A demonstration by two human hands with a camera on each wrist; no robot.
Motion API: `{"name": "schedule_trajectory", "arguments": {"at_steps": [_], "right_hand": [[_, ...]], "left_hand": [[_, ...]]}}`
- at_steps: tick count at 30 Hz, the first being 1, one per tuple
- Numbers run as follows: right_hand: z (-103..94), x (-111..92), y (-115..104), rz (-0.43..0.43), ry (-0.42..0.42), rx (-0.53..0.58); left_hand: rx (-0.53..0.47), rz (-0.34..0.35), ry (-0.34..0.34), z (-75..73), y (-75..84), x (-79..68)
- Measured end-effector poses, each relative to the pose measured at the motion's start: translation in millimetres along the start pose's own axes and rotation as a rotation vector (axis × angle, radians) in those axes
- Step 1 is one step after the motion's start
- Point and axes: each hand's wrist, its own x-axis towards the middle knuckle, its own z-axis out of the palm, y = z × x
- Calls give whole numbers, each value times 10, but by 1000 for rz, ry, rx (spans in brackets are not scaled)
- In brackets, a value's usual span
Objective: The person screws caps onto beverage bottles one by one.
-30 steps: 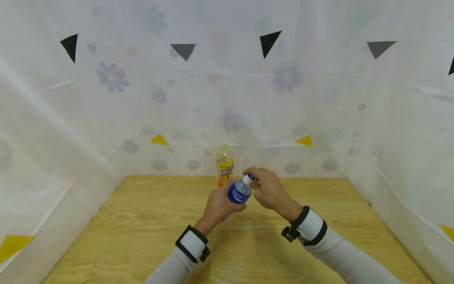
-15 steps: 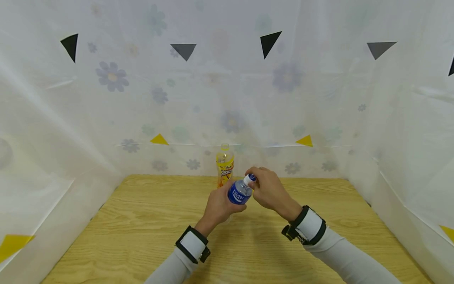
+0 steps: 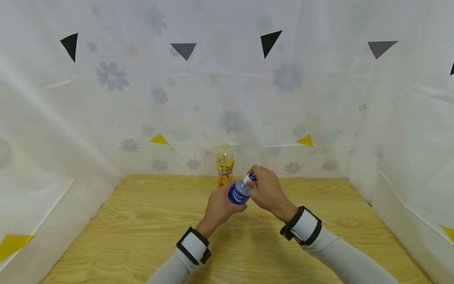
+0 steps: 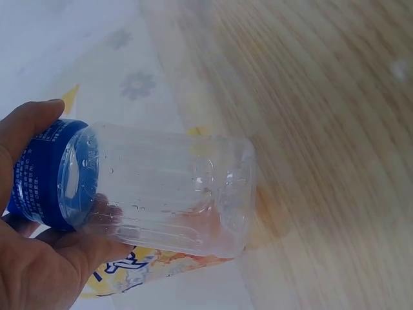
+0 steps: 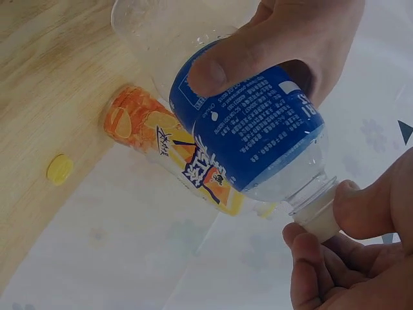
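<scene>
My left hand [image 3: 218, 207] grips a clear plastic drink bottle [image 3: 239, 194] round its blue label and holds it tilted above the table. Inside its transparent lower part [image 4: 161, 187] I see only droplets. At the bottle's neck, the thumb and fingers of my right hand [image 5: 361, 248] pinch the white cap [image 5: 317, 216], which sits on the mouth. Just behind stands a yellow-labelled drink bottle [image 3: 225, 167] with an uncapped mouth; the blue-labelled bottle and left hand hide its lower part. Orange fruit pictures show on its label [image 5: 171, 145] in the right wrist view.
A yellow bottle cap [image 5: 60, 169] lies on the table near the yellow-labelled bottle, seen in the right wrist view. The wood-grain table [image 3: 142, 221] is enclosed by pale flowered curtains [image 3: 227, 90] at the back and sides.
My right hand has turned at the cap and shifted slightly left, its fingers now curled closer round it. The left hand and both bottles have hardly moved.
</scene>
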Motion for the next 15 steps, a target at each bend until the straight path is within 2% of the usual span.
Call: {"name": "schedule_trajectory", "arguments": {"at_steps": [15], "right_hand": [[16, -18, 40, -29, 14, 20]], "left_hand": [[6, 3, 3, 10, 14, 0]]}}
